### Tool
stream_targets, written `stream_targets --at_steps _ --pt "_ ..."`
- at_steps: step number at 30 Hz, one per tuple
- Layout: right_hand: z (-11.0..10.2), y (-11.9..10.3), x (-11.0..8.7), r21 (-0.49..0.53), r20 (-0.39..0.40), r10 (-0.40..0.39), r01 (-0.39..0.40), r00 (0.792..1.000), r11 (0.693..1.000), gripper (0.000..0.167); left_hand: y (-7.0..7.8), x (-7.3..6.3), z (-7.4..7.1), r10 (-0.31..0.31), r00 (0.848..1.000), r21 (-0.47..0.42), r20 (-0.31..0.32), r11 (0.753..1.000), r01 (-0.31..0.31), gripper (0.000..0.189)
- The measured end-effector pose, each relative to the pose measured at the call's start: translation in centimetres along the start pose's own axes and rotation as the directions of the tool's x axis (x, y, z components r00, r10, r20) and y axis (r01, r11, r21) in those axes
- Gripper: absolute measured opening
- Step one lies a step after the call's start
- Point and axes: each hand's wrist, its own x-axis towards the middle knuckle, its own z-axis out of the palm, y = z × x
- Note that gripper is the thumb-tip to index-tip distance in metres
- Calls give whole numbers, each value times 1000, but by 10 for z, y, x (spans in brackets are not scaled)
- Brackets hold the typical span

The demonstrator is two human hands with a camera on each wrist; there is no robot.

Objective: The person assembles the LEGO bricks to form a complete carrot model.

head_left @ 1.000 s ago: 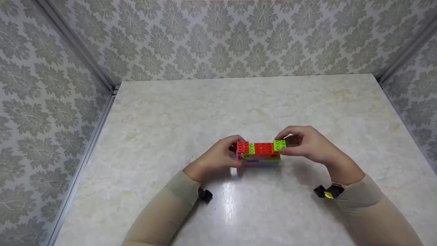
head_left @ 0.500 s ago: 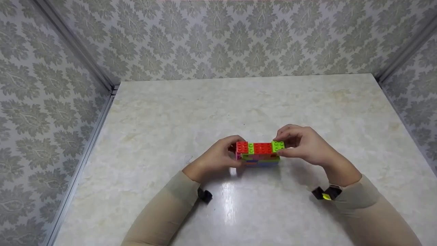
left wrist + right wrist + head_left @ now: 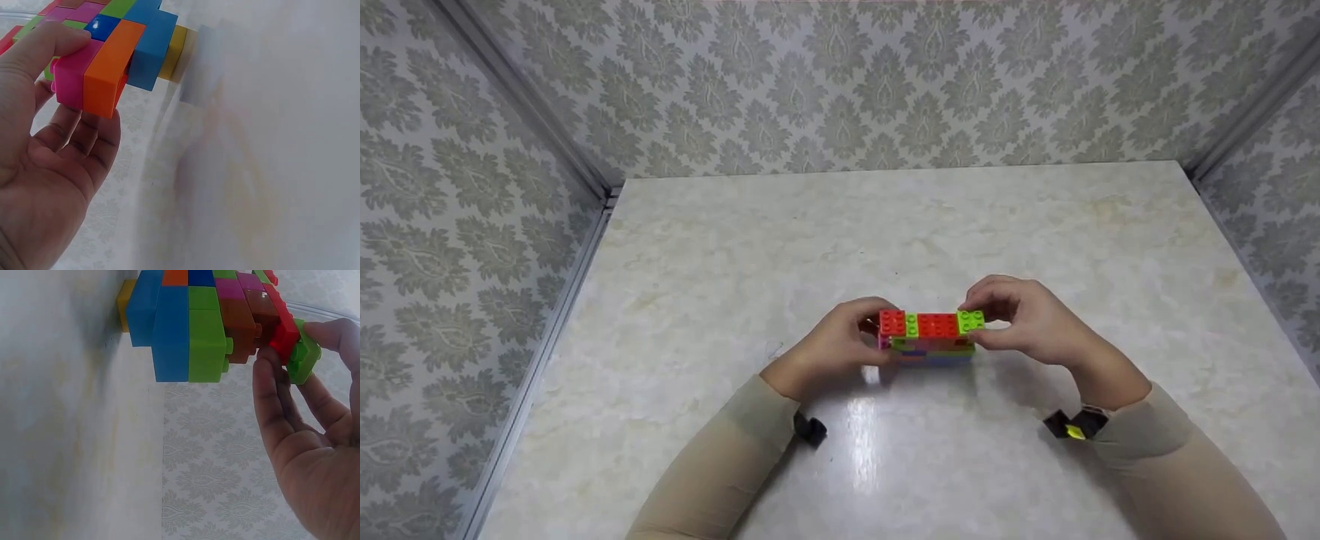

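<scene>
A wall of stacked toy building bricks (image 3: 939,325) stands on the table, with red and green studded bricks along its top. My left hand (image 3: 840,337) grips its left end. In the left wrist view the thumb presses against the pink brick (image 3: 72,76), beside an orange brick (image 3: 109,67), with the other fingers behind. At the right end of the top, my right hand (image 3: 1031,319) pinches a green brick (image 3: 971,321). The right wrist view shows this green brick (image 3: 305,357) between thumb and fingers, slightly tilted against a red brick (image 3: 284,326), overhanging the end.
The wall's lower rows hold blue bricks (image 3: 170,343), with a yellow brick (image 3: 123,306) at the base. A pale marbled tabletop (image 3: 810,232) lies around it, bounded by patterned panels (image 3: 840,90) and grey metal framing (image 3: 529,97).
My right hand has shifted slightly left with the green brick, bringing it closer against the red brick on the wall's top. My left hand has stayed almost still at the left end.
</scene>
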Motion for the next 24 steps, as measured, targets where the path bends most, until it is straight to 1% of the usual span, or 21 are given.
stream_targets --at_steps 2,5,9,13,16,18,21,24 --pt "-1 1 1 3 29 -9 9 1000 1000 28 1 0 0 -2 1000 -1 3 1000 2 41" --pt "-3 6 3 -30 77 7 -4 997 1000 37 2 0 -1 -15 1000 -3 14 1000 15 40" --pt "-5 15 5 -128 135 74 -57 988 990 56 2 -1 -4 -41 998 -4 39 999 42 42" --pt "-4 23 7 -191 190 164 -128 968 973 64 -2 -2 -8 -50 997 -11 56 999 51 47" --pt "-3 26 8 -217 212 230 -184 950 959 64 -6 -2 -12 -29 997 3 65 1000 29 51" --pt "-2 27 9 -225 215 258 -209 942 951 61 -7 -2 -15 -13 997 18 73 1000 12 52" --pt "-1 30 11 -220 217 264 -217 940 951 55 -9 -3 -18 -2 996 8 92 1000 1 49" --pt "-1 32 13 -202 225 244 -200 943 959 47 -9 -3 -20 -4 995 -5 103 1000 5 44"
